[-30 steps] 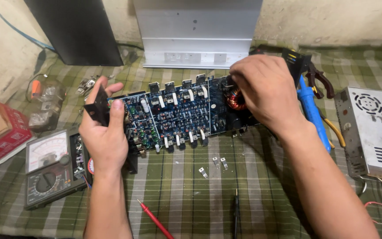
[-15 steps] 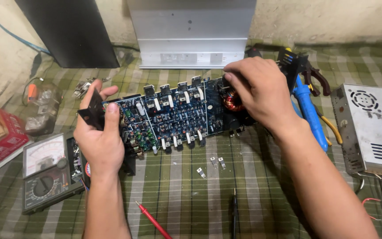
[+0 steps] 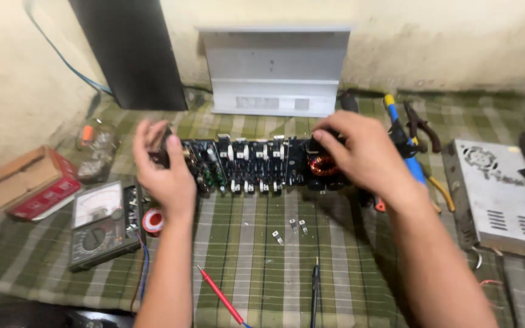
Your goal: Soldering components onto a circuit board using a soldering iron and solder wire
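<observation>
Red cardboard box [image 3: 28, 185], open, contents unclear, far left of circuit board [image 3: 256, 165]. Analog multimeter [image 3: 101, 222] lower left of board. Left hand [image 3: 164, 167] grips board's left end, fingers curled. Three loose transistors [image 3: 290, 229] on bare checked worktop [image 3: 347, 267] below board. Right hand [image 3: 363, 155] covers right end, fingers clasping beside copper coil [image 3: 323, 165]. Metal power supply [image 3: 493, 194] far right.

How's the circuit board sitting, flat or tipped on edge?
Flat, component side up: circuit board lies along the checked cloth, left hand and right hand at its ends.
</observation>
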